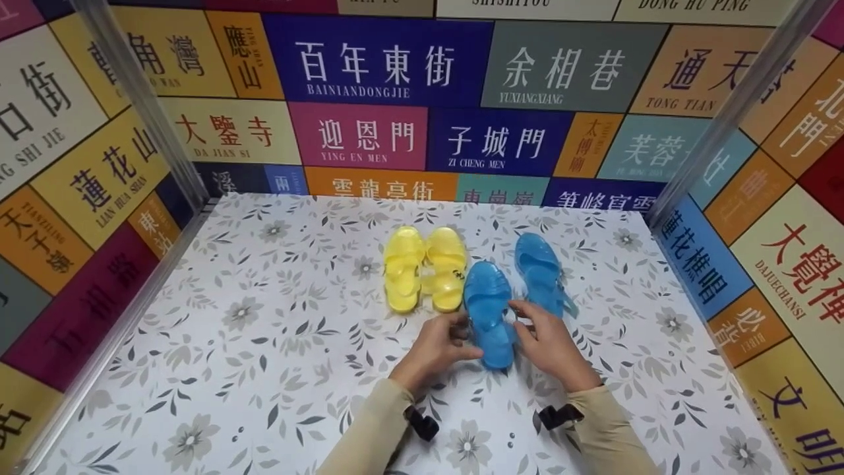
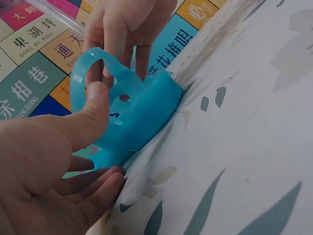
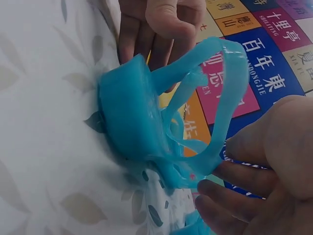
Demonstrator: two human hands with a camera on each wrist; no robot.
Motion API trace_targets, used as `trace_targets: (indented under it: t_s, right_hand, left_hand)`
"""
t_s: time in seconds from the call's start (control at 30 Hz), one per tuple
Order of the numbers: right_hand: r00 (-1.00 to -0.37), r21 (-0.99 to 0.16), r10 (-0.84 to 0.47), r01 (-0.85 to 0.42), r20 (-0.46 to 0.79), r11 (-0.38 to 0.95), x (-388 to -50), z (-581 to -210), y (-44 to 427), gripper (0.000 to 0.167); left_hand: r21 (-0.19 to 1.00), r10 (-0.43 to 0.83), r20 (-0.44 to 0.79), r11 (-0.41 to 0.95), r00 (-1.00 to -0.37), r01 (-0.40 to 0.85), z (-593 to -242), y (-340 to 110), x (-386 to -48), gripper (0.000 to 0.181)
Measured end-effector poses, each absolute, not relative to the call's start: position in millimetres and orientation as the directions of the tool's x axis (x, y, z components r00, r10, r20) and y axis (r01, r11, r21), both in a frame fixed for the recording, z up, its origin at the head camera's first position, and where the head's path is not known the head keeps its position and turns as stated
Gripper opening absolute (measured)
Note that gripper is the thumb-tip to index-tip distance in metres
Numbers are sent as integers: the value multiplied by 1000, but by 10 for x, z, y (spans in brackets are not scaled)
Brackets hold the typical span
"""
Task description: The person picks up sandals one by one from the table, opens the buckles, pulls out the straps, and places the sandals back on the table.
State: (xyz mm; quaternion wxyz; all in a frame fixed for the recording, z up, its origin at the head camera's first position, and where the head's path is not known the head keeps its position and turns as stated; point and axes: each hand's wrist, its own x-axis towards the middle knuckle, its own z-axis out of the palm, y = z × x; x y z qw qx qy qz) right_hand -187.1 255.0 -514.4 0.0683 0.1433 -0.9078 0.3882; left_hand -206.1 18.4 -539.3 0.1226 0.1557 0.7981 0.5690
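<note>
A blue jelly sandal (image 1: 488, 293) lies on the floral-patterned surface between the two hands, toe pointing away. Its ankle strap (image 3: 230, 93) stands up in a loop in the right wrist view. My left hand (image 1: 440, 346) is at the sandal's left side, fingers loosely extended low beside it and thumb against the strap in the left wrist view. On the other side, my right hand (image 1: 550, 340) has its fingertips at the strap, without a clear grip. The second blue sandal (image 1: 535, 264) lies behind the right hand, its heel partly hidden.
A pair of yellow sandals (image 1: 403, 264) lies side by side to the left of the blue ones. Walls of coloured panels with Chinese lettering (image 1: 379, 63) enclose the back and sides. Clear corner posts (image 1: 151, 125) stand at the edges of the white floral surface (image 1: 264, 369).
</note>
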Motion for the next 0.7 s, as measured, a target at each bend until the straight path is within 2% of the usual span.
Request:
trace_targets:
  t_s: [0.13, 0.27, 0.43, 0.53, 0.7]
  right_hand:
    - [-954, -692, -208, -299, 215, 657, -1834, -5159, 2576, 44]
    - [-965, -691, -207, -259, 160, 674, -1792, -5156, 2610, 49]
    - [-966, -683, -252, -220, 55, 697, -1743, -5175, 2650, 43]
    - [-953, -719, -302, -204, -9, 665, -1741, -5203, 2669, 40]
    - [-934, -790, -350, -158, -75, 592, -1747, -5245, 2685, 44]
  left_hand:
    - [953, 394, -47, 292, -918, 77, -5387, 209, -2036, 82]
    - [952, 404, -45, 294, -914, 84, -5381, 225, -2023, 75]
    - [939, 414, -55, 330, -909, 94, -5380, 251, -2016, 78]
    - [934, 409, -63, 346, -910, 91, -5378, 270, -2015, 80]
    - [928, 416, -22, 347, -909, 136, -5372, 289, -1995, 79]
